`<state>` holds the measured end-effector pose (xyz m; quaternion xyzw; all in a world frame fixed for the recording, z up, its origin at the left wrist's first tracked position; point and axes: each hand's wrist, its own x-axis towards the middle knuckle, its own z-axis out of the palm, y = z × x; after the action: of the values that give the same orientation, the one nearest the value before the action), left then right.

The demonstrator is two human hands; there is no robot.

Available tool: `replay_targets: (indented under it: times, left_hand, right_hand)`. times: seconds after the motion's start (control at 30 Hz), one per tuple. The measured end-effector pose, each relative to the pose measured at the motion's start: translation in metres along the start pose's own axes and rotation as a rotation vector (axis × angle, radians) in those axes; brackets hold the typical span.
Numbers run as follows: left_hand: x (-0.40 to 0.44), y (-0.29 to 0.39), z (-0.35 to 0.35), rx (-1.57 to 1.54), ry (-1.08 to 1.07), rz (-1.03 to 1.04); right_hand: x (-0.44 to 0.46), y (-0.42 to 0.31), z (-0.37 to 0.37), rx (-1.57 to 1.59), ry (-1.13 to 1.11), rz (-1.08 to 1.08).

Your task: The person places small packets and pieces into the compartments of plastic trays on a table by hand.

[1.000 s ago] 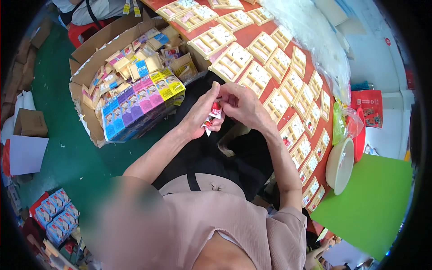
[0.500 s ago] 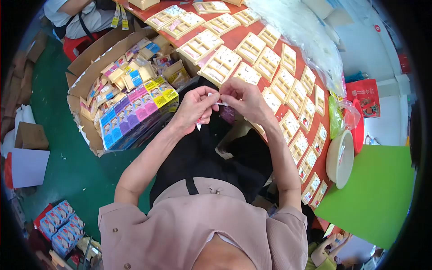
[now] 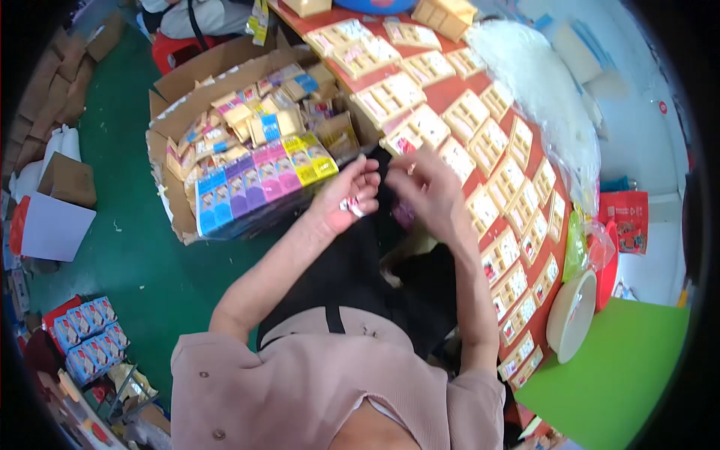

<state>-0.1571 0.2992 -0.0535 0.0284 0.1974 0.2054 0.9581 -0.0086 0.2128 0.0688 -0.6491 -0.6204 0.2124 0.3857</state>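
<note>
Palm up, my left hand point(image 3: 349, 196) holds a small white-and-red piece point(image 3: 352, 206), its fingers curled loosely around it. To its right, my right hand point(image 3: 427, 187) is over the table's near edge, blurred by motion, and whether it holds anything cannot be made out. Just beyond that hand a wooden compartment tray point(image 3: 421, 129) has a red-and-white piece point(image 3: 406, 145) in it. Many similar light wooden trays point(image 3: 502, 184) lie in rows on the red table point(image 3: 448, 88), several with white and red pieces inside.
A cardboard box point(image 3: 174, 202) full of packaged wooden items stands at the left, a colourful printed sheet point(image 3: 262, 180) on its near side. Clear plastic point(image 3: 532, 82) lies along the table's far side. A white basin point(image 3: 571, 317) and a green board point(image 3: 611, 367) are at the right.
My hands, together before, have moved apart. The right one has gone to the nearest trays, where a red-and-white piece now shows. My left hand has opened out, and the view has shifted.
</note>
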Motion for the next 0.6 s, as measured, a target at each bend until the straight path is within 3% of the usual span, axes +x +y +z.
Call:
replay_targets:
  times: [0.03,0.07,0.1,0.43,0.6]
  left_hand:
    - [0.005,-0.006,-0.008,0.004,0.045,0.030]
    - [0.008,-0.012,-0.011,0.010,0.086,0.061]
    - [0.004,-0.016,-0.005,0.001,0.136,0.054]
    - [-0.006,-0.063,-0.032,-0.059,0.037,-0.066]
    - [-0.014,-0.073,-0.015,0.041,0.048,-0.082]
  right_hand:
    - [-0.007,-0.007,0.008,0.087,-0.067,-0.164]
    - [-0.014,-0.027,0.006,0.021,-0.231,-0.129]
    - [-0.025,-0.022,0.015,0.019,-0.256,-0.162]
    - [-0.077,0.000,0.040,-0.197,-0.079,-0.211]
    - [-0.085,0.003,0.027,-0.139,0.040,-0.071]
